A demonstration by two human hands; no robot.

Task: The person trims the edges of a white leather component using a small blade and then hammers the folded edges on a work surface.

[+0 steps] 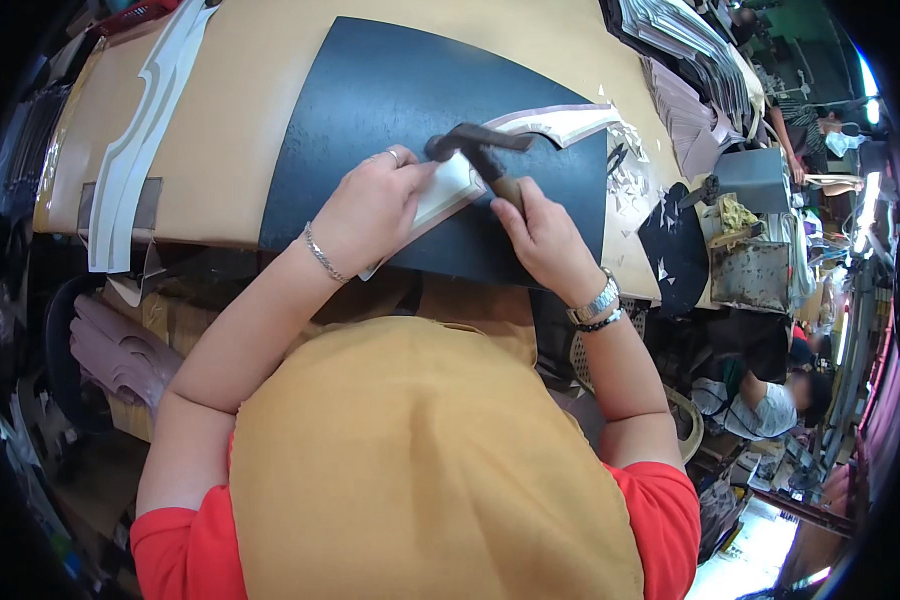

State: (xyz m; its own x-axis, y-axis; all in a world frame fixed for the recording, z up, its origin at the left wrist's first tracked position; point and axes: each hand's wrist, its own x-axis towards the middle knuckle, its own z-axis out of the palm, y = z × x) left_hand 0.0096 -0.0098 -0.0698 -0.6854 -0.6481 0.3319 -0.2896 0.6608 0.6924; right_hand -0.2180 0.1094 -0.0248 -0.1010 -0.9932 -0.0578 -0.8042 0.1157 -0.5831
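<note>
My right hand (550, 235) is closed around the wooden handle of a hammer (485, 165). Its dark metal head is over a curved white piece with a mauve edge (575, 122), partly covering it. The piece slants across a black mat (370, 100), its lower end reaching the mat's near edge. My left hand (375, 205) is closed at the near part of this piece, fingers curled beside the hammer head. Some of its fingertips are hidden, and whether the hammer touches the piece cannot be told.
Long white cut strips (135, 150) lie at the table's left. White scraps (630, 185) are scattered right of the mat. Stacked cut pieces (690, 110) stand at the far right, near a grey box (755, 180). Another person (760, 405) sits off to the right.
</note>
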